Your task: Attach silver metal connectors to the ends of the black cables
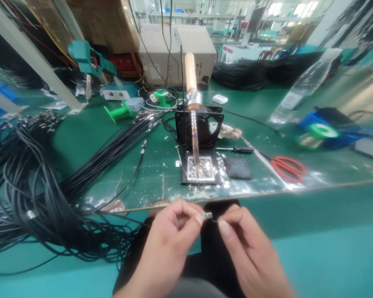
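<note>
In front of my lap, my left hand (176, 231) pinches a small silvery metal connector (208, 215) between thumb and forefinger. Just to its right, my right hand (246, 242) is closed in a pinch. A thin sliver shows at its fingertips, too small to name. Beyond both hands, a soldering iron (191, 76) with a wooden handle stands tip down. Its tip is over a white-rimmed square tray (188, 179) of small metal pieces. Behind the iron sits a black fan frame (181, 128).
Black cables (49, 186) hang over the bench's left side. Red-handled scissors (287, 169), a screwdriver (244, 150) and a dark sponge-like pad (238, 168) lie to the right. Farther back are a plastic bottle (304, 89), green spools (119, 111) and a beige box-shaped machine (155, 62).
</note>
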A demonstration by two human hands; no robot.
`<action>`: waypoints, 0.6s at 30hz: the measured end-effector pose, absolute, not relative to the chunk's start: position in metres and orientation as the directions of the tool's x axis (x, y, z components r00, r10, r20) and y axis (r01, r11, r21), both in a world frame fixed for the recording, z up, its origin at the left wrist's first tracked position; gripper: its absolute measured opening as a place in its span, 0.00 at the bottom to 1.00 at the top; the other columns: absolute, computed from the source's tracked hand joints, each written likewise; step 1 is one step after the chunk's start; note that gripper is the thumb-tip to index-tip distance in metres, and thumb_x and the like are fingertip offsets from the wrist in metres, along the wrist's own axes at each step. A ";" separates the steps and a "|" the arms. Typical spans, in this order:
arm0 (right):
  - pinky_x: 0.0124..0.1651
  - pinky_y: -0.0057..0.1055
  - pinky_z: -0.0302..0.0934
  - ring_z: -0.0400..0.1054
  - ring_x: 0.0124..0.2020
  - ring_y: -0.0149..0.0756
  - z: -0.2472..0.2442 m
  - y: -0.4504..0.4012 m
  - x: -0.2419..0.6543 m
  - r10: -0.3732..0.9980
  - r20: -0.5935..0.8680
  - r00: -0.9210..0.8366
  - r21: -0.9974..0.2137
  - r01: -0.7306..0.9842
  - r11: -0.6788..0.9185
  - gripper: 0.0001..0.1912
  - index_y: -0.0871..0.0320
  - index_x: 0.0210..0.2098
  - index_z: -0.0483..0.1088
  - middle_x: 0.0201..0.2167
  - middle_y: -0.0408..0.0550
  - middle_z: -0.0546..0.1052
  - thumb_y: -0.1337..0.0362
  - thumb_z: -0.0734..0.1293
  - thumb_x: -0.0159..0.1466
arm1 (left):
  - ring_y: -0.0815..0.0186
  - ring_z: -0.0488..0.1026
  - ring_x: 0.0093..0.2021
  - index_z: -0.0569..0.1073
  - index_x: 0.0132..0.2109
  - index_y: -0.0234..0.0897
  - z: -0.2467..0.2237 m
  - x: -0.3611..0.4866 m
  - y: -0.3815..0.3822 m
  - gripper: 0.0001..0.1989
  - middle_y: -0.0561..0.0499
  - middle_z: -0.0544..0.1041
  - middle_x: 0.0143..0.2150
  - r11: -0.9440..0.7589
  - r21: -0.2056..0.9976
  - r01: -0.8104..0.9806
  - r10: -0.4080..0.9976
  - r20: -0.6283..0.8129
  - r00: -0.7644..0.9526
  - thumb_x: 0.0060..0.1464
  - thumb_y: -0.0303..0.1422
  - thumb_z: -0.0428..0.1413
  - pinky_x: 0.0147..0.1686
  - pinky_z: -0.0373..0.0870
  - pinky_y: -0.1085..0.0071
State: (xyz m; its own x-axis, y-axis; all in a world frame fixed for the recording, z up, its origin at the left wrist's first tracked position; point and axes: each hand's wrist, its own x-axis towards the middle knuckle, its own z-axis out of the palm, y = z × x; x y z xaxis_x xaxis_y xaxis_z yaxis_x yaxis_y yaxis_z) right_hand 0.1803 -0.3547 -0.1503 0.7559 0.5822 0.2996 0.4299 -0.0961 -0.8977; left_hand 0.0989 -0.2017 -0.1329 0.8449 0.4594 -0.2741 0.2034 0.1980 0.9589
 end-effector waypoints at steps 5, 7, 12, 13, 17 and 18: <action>0.31 0.23 0.65 0.70 0.29 0.27 -0.149 -0.349 0.180 0.540 0.374 0.754 -0.850 0.512 -0.126 0.06 0.54 0.36 0.72 0.30 0.40 0.73 0.67 0.66 0.72 | 0.69 0.71 0.40 0.74 0.31 0.39 -0.131 0.101 -0.200 0.09 0.56 0.77 0.39 0.168 0.971 0.172 0.474 -0.233 0.849 0.62 0.31 0.61 0.43 0.66 0.75; 0.31 0.23 0.66 0.71 0.29 0.28 -0.147 -0.350 0.181 0.515 0.404 0.756 -0.837 0.533 -0.127 0.06 0.54 0.36 0.74 0.30 0.41 0.74 0.68 0.67 0.71 | 0.69 0.72 0.41 0.74 0.31 0.39 -0.131 0.102 -0.200 0.10 0.56 0.77 0.39 0.163 0.973 0.160 0.481 -0.221 0.849 0.62 0.31 0.60 0.44 0.67 0.75; 0.33 0.23 0.68 0.74 0.32 0.28 -0.146 -0.349 0.183 0.475 0.417 0.775 -0.828 0.539 -0.153 0.05 0.52 0.39 0.77 0.34 0.41 0.77 0.68 0.70 0.69 | 0.68 0.72 0.43 0.74 0.31 0.40 -0.132 0.103 -0.199 0.10 0.55 0.77 0.40 0.140 0.977 0.161 0.492 -0.209 0.845 0.63 0.32 0.61 0.44 0.68 0.75; 0.33 0.23 0.69 0.75 0.32 0.28 -0.146 -0.348 0.184 0.472 0.412 0.779 -0.829 0.536 -0.160 0.05 0.51 0.40 0.78 0.34 0.41 0.78 0.68 0.70 0.69 | 0.68 0.73 0.43 0.74 0.32 0.40 -0.132 0.103 -0.199 0.10 0.55 0.77 0.40 0.135 0.977 0.162 0.495 -0.208 0.843 0.63 0.33 0.60 0.44 0.68 0.75; 0.34 0.21 0.72 0.77 0.32 0.29 -0.143 -0.352 0.181 0.488 0.422 0.764 -0.817 0.554 -0.160 0.05 0.49 0.41 0.80 0.34 0.41 0.80 0.66 0.71 0.69 | 0.67 0.72 0.44 0.75 0.33 0.40 -0.133 0.101 -0.198 0.10 0.54 0.77 0.40 0.104 0.980 0.168 0.495 -0.197 0.846 0.64 0.35 0.60 0.44 0.68 0.75; 0.33 0.21 0.72 0.77 0.31 0.29 -0.142 -0.356 0.178 0.506 0.434 0.746 -0.806 0.572 -0.152 0.05 0.48 0.41 0.80 0.33 0.40 0.80 0.65 0.71 0.69 | 0.67 0.72 0.43 0.75 0.33 0.40 -0.133 0.100 -0.198 0.10 0.54 0.77 0.40 0.099 0.981 0.167 0.491 -0.194 0.849 0.64 0.35 0.60 0.44 0.68 0.75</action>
